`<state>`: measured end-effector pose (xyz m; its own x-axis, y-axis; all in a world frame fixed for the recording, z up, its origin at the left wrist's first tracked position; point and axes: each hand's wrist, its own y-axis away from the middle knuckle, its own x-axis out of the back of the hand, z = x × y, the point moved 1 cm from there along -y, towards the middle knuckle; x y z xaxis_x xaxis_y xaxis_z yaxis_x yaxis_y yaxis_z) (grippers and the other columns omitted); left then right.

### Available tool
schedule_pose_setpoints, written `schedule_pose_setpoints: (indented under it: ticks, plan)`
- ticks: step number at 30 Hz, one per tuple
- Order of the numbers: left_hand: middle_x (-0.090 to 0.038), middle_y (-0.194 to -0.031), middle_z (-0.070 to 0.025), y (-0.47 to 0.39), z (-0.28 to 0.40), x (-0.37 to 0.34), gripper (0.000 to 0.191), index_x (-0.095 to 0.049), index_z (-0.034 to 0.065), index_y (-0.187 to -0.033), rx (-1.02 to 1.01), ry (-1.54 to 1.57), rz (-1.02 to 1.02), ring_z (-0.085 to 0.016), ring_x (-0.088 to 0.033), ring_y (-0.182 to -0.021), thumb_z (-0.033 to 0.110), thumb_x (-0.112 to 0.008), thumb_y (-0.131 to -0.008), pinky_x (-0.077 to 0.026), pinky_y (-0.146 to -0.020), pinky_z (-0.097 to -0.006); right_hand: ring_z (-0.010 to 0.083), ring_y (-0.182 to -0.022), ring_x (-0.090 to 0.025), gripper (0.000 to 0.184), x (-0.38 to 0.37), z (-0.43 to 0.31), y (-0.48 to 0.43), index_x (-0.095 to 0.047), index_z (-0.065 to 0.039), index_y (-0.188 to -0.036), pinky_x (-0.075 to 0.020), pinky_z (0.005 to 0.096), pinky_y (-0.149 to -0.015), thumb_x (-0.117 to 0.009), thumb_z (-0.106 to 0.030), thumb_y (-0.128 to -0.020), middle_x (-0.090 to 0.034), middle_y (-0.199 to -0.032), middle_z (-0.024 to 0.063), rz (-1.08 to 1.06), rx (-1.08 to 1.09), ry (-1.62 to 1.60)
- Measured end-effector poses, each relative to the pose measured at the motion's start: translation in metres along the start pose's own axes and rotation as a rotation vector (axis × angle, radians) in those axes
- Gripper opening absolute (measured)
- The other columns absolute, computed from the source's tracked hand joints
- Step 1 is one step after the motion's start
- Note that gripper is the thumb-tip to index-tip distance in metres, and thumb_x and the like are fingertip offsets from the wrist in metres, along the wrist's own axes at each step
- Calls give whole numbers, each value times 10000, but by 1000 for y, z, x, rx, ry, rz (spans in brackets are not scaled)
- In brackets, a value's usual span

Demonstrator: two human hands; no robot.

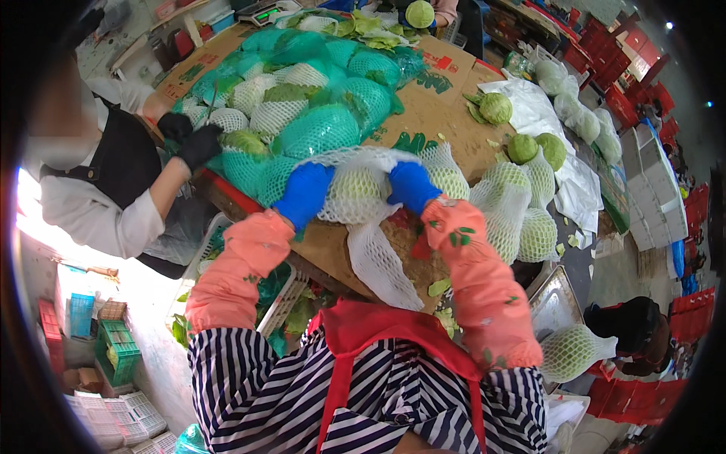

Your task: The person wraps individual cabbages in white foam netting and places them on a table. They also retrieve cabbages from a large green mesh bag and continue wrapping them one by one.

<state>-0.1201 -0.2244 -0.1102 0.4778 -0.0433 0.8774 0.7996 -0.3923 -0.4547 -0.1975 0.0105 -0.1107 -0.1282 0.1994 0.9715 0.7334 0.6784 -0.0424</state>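
Note:
A pale green cabbage (pixel 356 192) sits inside a white foam net sleeve (pixel 363 214) close in front of me. My left hand (pixel 304 190), in a blue glove, grips the sleeve on the cabbage's left side. On the opposite side my right hand (pixel 413 183), gloved the same way, holds the net near its upper right edge. Both hands' fingertips are partly hidden by the mesh. A narrow foam net tail (pixel 379 264) hangs toward me across the cardboard. Just beyond my right hand rests a netted cabbage (pixel 445 175).
Green mesh sacks (pixel 320 127) of netted cabbages fill the table's left. A co-worker's black-gloved hand (pixel 199 146) is at them. Several netted cabbages (pixel 502 210) and bare cabbages (pixel 550 150) stand right, beside white plastic sheets (pixel 530 110). A plastic crate (pixel 281 301) is below the table edge.

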Motion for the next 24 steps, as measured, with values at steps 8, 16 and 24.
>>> schedule_pose_setpoints:
  ticks: [8, 16, 24]
  plan:
    - [-533, -1072, -168, 6, 16, -60, 359, -479, 15, -1163, 163, 326, -72, -328, -521, -984, 54, -450, -808, -415, -852, -415, 252, -1135, -492, 883, -67, 9, 29, -203, 0, -1394, -413, 323, -932, -688, -72, -659, -457, -1298, 155, -187, -303, -1107]
    - [-455, -1269, -198, -18, 48, -5, 558, -412, 66, -1312, 80, 699, -105, -365, -440, -1150, 42, -507, -763, -339, -991, -407, 226, -1130, -501, 674, -68, -9, 64, -322, -26, -1352, -388, 365, -973, -647, -104, -767, -485, -1280, 97, 192, -309, -1862]
    - [-427, -1329, -132, -80, 72, 143, 662, -467, 110, -1296, -101, 1631, -410, -297, -440, -1152, 249, -728, -703, -330, -989, -394, 286, -1205, -440, 461, -8, -33, 118, -311, -31, -1357, -337, 419, -1027, -336, -253, -954, -435, -1329, 141, 382, 141, -2567]
